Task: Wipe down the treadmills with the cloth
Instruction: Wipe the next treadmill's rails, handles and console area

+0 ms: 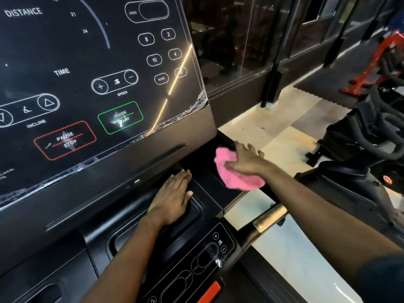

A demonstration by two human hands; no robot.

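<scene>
The treadmill console [91, 68] fills the left half of the head view, a dark glossy panel with white button markings and a cracked film along its lower edge. My right hand [246, 159] lies flat with straight fingers on a pink cloth [238, 179], pressing it onto the black tray at the console's right end. My left hand [172, 199] rests flat, fingers together, on the black tray recess below the console.
A lower control strip [207, 256] with a red tab sits near the bottom. A metal handrail [270, 217] juts out to the right. Black exercise bikes [367, 149] stand at right, a red frame [376, 64] behind them, and glass partitions [251, 40] beyond.
</scene>
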